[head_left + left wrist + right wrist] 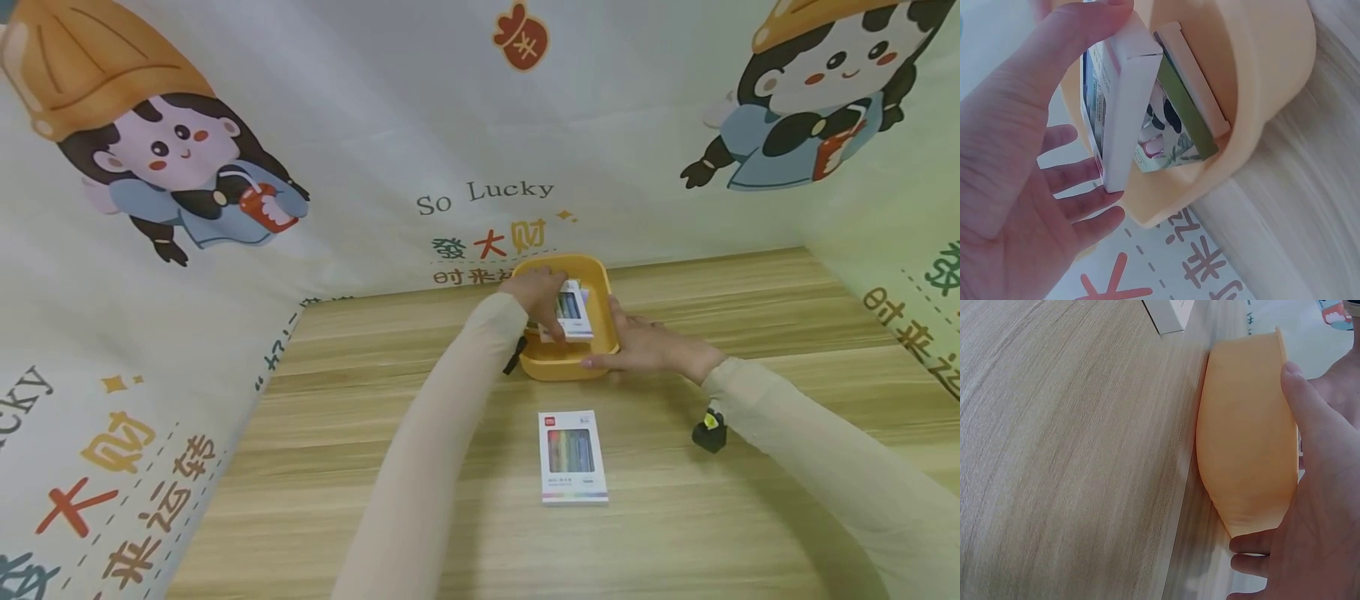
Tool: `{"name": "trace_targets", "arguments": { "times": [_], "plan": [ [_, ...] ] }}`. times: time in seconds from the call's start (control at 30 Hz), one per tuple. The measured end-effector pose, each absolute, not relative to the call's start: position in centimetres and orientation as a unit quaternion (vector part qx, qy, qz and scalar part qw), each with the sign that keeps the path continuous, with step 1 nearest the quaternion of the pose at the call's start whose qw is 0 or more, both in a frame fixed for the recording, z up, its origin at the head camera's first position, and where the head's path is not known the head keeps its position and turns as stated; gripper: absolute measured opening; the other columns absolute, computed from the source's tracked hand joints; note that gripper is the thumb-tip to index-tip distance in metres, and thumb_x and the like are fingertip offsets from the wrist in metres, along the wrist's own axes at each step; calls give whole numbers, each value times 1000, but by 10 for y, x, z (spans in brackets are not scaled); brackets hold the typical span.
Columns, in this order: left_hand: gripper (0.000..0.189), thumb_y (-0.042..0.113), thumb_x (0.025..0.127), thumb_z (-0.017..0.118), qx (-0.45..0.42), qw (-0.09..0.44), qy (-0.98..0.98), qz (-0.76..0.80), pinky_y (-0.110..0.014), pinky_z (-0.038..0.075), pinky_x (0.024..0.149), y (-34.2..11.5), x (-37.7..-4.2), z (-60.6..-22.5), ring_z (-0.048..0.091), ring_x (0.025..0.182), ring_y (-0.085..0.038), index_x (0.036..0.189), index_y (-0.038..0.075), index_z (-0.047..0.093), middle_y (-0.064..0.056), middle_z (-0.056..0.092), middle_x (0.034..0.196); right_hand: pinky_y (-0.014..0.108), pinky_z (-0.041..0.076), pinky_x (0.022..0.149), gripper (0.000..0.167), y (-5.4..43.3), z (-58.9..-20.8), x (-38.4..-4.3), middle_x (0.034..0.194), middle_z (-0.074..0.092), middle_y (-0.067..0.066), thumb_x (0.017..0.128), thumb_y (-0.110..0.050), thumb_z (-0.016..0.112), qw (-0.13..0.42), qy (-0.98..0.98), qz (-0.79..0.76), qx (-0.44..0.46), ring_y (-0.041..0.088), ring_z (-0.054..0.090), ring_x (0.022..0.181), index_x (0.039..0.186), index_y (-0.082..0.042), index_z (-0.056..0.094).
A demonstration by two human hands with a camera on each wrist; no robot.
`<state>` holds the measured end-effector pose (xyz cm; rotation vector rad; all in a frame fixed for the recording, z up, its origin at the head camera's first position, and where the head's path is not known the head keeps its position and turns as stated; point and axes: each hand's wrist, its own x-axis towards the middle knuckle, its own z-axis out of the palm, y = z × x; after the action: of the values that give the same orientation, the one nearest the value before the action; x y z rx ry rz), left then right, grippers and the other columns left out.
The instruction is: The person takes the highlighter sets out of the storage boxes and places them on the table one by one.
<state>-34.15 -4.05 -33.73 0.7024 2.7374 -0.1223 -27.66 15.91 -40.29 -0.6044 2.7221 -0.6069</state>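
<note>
My left hand (pixel 536 297) grips a thin white box of coloured pens (pixel 573 312) by its edges, thumb on one side and fingertips on the other. The box stands tilted inside a yellow plastic bin (pixel 566 367). Beside it in the bin, the left wrist view shows a green-edged box with a panda print (pixel 1169 125) and a pale box (pixel 1194 78) leaning on the wall. My right hand (pixel 652 346) holds the bin's right side from outside, its thumb at the near corner and its fingers farther back. A second white box of coloured pens (pixel 573 457) lies flat in front of the bin.
The wood-grain table (pixel 337 433) lies under everything. A printed cloth backdrop (pixel 375 125) rises behind the bin and along both sides. A black strap (pixel 515 356) hangs at the left wrist and a small black device (pixel 709 431) at the right one.
</note>
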Motion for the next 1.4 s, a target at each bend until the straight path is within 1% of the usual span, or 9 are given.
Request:
{"name": "trace_targets", "arguments": {
  "times": [0.17, 0.33, 0.5, 0.63, 0.83, 1.0, 1.07, 1.27, 1.4],
  "plan": [
    [111, 50, 68, 87, 244, 152, 958, -28, -45, 42, 115, -45, -338, -332, 45, 137, -26, 156, 20, 25, -8, 41, 152, 76, 21, 113, 121, 160, -404, -277, 160, 20, 32, 88, -71, 52, 145, 945, -207, -206, 55, 24, 145, 154, 4, -16],
    [109, 49, 67, 88, 249, 138, 958, -30, -42, 48, 108, -50, -335, -327, 52, 125, -23, 154, 21, 28, -6, 49, 142, 75, 24, 112, 123, 160, -405, -277, 159, 21, 32, 86, -73, 52, 146, 944, -211, -206, 55, 26, 144, 154, 4, -16],
    [110, 51, 67, 87, 255, 137, 956, -41, -39, 49, 106, -54, -335, -324, 53, 122, -22, 155, 22, 27, -6, 49, 140, 74, 28, 111, 122, 160, -404, -275, 158, 23, 33, 87, -72, 53, 156, 944, -212, -200, 54, 30, 143, 154, 3, -17],
    [109, 51, 68, 86, 254, 140, 956, -46, -40, 48, 107, -57, -335, -322, 52, 125, -22, 156, 24, 26, -6, 46, 144, 72, 33, 110, 122, 160, -404, -275, 158, 24, 34, 87, -72, 52, 154, 944, -214, -198, 54, 33, 141, 154, 3, -16],
    [110, 52, 68, 86, 251, 142, 957, -46, -42, 48, 108, -61, -333, -319, 51, 128, -24, 156, 25, 26, -8, 44, 146, 73, 32, 110, 125, 161, -403, -276, 157, 25, 35, 85, -75, 52, 148, 944, -216, -202, 55, 34, 141, 154, 4, -15],
    [110, 55, 69, 84, 243, 144, 958, -52, -44, 45, 112, -64, -333, -318, 47, 134, -26, 156, 27, 23, -8, 41, 150, 74, 30, 110, 125, 160, -404, -277, 157, 27, 33, 84, -75, 54, 144, 945, -213, -203, 54, 34, 141, 155, 3, -15],
    [111, 56, 69, 84, 242, 147, 958, -53, -45, 43, 114, -66, -334, -318, 44, 137, -27, 157, 27, 22, -9, 38, 153, 75, 29, 110, 125, 160, -405, -278, 156, 28, 33, 85, -74, 54, 143, 945, -212, -205, 54, 34, 141, 155, 3, -15],
    [113, 57, 67, 85, 233, 152, 959, -51, -54, 41, 114, -74, -332, -310, 35, 146, -32, 156, 30, 20, -11, 27, 162, 74, 30, 109, 125, 159, -406, -279, 156, 28, 34, 85, -74, 54, 141, 944, -213, -209, 55, 35, 140, 154, 3, -16],
    [113, 57, 67, 85, 241, 148, 958, -55, -54, 39, 116, -79, -328, -305, 34, 147, -34, 156, 29, 21, -15, 24, 163, 72, 32, 110, 124, 159, -405, -279, 158, 25, 33, 85, -72, 55, 143, 943, -220, -205, 54, 35, 140, 154, 2, -16]
  ]
}}
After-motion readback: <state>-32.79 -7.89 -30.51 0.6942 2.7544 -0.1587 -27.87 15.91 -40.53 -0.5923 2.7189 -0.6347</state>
